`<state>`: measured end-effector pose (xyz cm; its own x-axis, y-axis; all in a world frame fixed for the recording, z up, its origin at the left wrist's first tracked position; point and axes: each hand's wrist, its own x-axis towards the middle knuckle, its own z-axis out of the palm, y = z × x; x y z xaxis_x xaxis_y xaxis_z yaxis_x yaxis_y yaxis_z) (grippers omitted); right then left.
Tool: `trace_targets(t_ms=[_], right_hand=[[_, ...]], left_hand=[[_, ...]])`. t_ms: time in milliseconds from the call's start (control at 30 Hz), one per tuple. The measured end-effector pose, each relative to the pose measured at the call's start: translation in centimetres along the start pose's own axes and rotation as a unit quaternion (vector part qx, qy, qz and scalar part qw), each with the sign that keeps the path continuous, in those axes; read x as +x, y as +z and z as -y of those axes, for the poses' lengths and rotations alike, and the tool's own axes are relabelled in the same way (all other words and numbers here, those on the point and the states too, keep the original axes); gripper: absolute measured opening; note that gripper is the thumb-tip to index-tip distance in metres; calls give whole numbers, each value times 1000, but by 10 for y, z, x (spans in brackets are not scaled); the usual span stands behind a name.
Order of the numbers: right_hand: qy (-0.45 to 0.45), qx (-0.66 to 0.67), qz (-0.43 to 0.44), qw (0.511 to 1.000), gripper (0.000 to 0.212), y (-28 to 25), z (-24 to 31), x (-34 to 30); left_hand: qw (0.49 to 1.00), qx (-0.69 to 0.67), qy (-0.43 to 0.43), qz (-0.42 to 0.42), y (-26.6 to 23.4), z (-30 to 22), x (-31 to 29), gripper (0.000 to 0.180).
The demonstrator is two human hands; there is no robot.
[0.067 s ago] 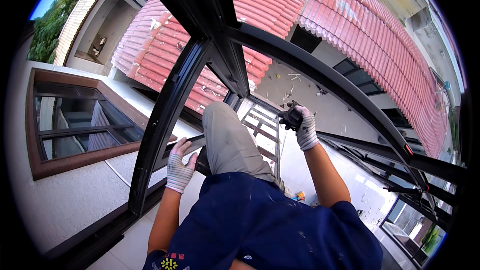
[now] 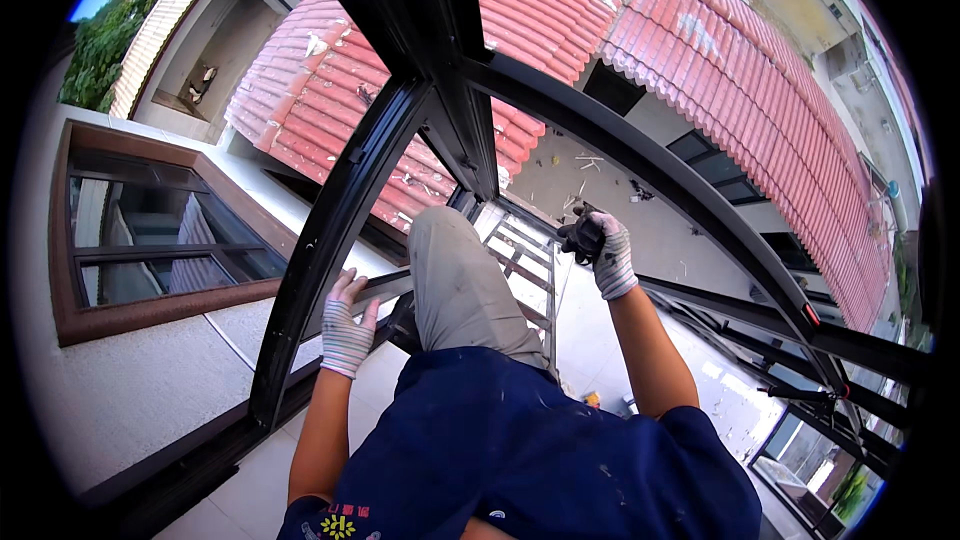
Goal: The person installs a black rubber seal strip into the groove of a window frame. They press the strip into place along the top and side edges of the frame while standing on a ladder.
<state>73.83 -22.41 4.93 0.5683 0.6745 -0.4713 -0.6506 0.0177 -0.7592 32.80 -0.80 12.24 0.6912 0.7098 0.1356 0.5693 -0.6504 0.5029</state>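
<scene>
My left hand (image 2: 348, 332), in a striped glove with bare fingertips, has its fingers stretched out along the inner side of a black metal window frame (image 2: 320, 220). Whether the fingertips touch the frame I cannot tell. On the right, my right hand (image 2: 612, 265), also in a striped glove, is closed around a lumpy black object (image 2: 583, 236) whose kind I cannot make out. My raised knee (image 2: 450, 260) in grey trousers lies between the hands. Behind the knee and right hand stands a metal ladder (image 2: 520, 270).
A thick black post (image 2: 425, 30) rises ahead, joined to a long black rail (image 2: 640, 150) curving away right. Beyond the frame are red tiled roofs (image 2: 720, 50) and a lower yard (image 2: 590, 185) with scattered debris. A brown-framed window (image 2: 170, 240) is at left; white floor tiles (image 2: 600, 340) lie below.
My left hand has moved slightly left and up along the frame. My right hand keeps its hold on the black object, and the view has shifted a little.
</scene>
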Motion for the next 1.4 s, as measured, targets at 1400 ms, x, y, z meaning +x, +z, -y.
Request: trace_targets(t_ms=[1400], right_hand=[[-235,-720,72,649,56,144,103,228]], left_hand=[[974,-92,-129,161,31,35,-57,33]])
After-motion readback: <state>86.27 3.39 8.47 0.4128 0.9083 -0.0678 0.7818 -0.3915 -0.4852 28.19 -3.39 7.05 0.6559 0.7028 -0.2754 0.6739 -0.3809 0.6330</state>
